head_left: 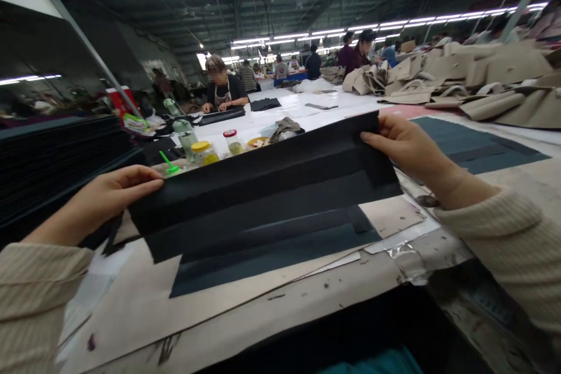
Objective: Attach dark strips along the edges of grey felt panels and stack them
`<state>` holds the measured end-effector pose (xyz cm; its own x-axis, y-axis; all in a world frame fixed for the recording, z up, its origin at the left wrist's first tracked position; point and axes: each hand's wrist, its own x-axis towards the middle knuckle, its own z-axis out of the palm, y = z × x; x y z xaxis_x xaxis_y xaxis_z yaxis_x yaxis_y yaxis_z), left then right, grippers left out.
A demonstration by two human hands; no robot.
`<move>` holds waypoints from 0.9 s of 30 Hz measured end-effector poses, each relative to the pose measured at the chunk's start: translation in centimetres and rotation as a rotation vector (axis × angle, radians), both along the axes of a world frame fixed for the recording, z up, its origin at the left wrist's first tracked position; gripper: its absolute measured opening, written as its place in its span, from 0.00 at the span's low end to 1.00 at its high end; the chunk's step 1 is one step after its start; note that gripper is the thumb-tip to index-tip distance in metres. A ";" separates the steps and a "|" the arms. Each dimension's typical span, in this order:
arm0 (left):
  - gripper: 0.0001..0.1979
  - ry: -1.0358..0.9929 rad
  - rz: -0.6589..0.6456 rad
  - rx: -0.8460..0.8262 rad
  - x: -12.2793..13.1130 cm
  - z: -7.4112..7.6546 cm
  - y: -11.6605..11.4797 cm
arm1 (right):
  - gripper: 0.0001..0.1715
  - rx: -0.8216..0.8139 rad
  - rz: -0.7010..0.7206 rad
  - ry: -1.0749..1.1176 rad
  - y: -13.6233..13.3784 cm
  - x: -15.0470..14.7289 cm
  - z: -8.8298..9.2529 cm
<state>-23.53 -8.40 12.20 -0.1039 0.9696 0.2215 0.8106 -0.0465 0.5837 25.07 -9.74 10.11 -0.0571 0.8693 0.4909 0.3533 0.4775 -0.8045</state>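
Stretched between my two hands is a black sheet of material (pixel 263 175), raised above the table and slanting up to the right. My left hand (pixel 109 196) pinches its upper left corner between thumb and fingers. At the upper right corner, my right hand (pixel 407 146) grips it the same way. Below and partly behind it, a dark blue-grey panel (pixel 272 257) with a black strip lies on a pale board (pixel 144 304). The held sheet hides that panel's far part.
Behind the sheet stand a yellow-lidded jar (pixel 205 153), a red-lidded jar (pixel 232 142) and a bottle (pixel 186 139). Dark sheets (pixel 56 163) are stacked at left. Another dark panel (pixel 477 143) lies right, before heaped beige pieces (pixel 491 70). A co-worker (pixel 225 87) sits across the table.
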 end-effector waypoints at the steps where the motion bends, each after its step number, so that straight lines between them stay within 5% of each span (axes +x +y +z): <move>1: 0.32 -0.047 -0.004 -0.053 -0.2 0.0 -0.8 | 0.21 -0.074 0.018 0.030 0.2 0.2 -0.9; 3: 0.29 -0.158 -0.074 -0.182 -0.3 -1.5 -1.5 | 0.24 -0.228 0.015 0.035 0.6 0.7 -3.5; 6: 0.27 -0.206 -0.116 -0.304 -0.3 -6.9 -1.1 | 0.28 -0.392 -0.068 -0.155 1.4 1.1 -8.6; 9: 0.29 -0.267 -0.084 -0.286 -0.3 -12.6 -0.5 | 0.27 -0.406 -0.128 -0.485 1.9 1.2 -13.2; 11: 0.31 -0.307 -0.053 -0.267 -0.5 -14.9 -0.8 | 0.27 -0.366 -0.147 -0.604 2.1 1.3 -14.9; 13: 0.32 -0.352 -0.032 -0.275 -0.9 -15.7 -1.5 | 0.28 -0.324 -0.148 -0.643 2.1 1.5 -15.7; 18: 0.32 -0.547 -0.044 -0.323 -1.3 -14.7 -3.3 | 0.30 -0.297 -0.137 -0.660 2.3 2.4 -16.6; 27: 0.29 -0.520 0.021 -0.280 -1.2 -15.9 -2.1 | 0.32 -0.305 -0.143 -0.620 2.6 3.0 -17.8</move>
